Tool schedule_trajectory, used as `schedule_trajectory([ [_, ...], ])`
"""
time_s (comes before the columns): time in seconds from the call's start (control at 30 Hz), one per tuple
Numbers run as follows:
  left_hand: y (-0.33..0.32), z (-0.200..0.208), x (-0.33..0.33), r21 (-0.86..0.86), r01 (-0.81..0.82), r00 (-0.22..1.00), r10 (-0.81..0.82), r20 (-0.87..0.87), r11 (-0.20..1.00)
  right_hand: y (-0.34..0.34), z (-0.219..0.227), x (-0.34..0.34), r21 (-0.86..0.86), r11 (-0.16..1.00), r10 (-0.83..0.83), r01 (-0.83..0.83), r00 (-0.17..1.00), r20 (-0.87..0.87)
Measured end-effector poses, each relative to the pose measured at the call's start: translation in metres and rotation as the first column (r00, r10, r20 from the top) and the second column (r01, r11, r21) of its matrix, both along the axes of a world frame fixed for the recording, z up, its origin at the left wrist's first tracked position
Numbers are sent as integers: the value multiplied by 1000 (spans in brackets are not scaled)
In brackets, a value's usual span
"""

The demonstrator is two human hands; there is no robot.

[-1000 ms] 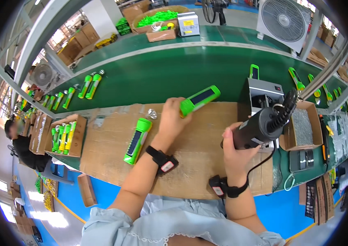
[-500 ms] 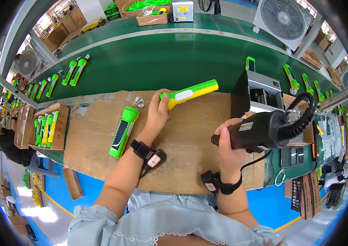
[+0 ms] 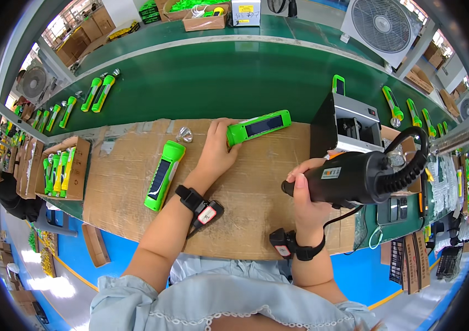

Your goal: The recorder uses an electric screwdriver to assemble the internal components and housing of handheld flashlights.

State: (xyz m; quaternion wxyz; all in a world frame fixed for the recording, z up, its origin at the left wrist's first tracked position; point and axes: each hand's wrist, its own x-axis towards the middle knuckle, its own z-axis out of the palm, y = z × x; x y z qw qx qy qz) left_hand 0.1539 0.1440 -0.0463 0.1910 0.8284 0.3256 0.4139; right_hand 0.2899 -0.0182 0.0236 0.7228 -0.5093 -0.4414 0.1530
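**Slip judged possible from one-ended hold on the held flashlight (image 3: 260, 125)**

The held flashlight was gripped near one end by the left hand (image 3: 216, 150), with fingers curled closed around the green body; its dark panel was turned upward, and its free length was seen across the far edge of the cardboard sheet (image 3: 240, 215); whether it was supported from below could not be told; a twist or a drop was judged possible, caused by the leverage of the unheld length.

The black handheld tool (image 3: 350, 183) was enclosed by the right hand (image 3: 309, 205), fingers wrapped and thumb laid over it; a coiled cord (image 3: 419, 157) was joined to its rear; a sideways pull could have been caused if that cord were snagged on the metal-cased device (image 3: 358, 108) nearby.

The loose flashlight (image 3: 164, 175) was seen lying on the cardboard, just beside the left forearm (image 3: 165, 240); it could have been knocked by an outward sweep of that arm; the silver reflector (image 3: 184, 134) near its head, apparently unsecured, could have been rolled away or scratched by the same bump.
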Motion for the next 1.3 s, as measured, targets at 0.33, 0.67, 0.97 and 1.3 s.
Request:
schedule_trajectory([
  [0.33,3,-1,-2,-57,3,1000,-3,-3,998,3,4,-3,3,1000,31,-31,1000,-1],
  [0.67,-13,11,19,-50,-298,938,283,-200,953,-6,-5,0,-26,997,74,-72,992,101],
  [0.97,88,-6,143,146,-576,736,588,-336,804,18,-31,-12,103,983,141,-151,985,100],
  [1.3,13,35,0,365,-471,622,596,-507,803,19,-20,4,211,977,26,-27,1000,6],
])
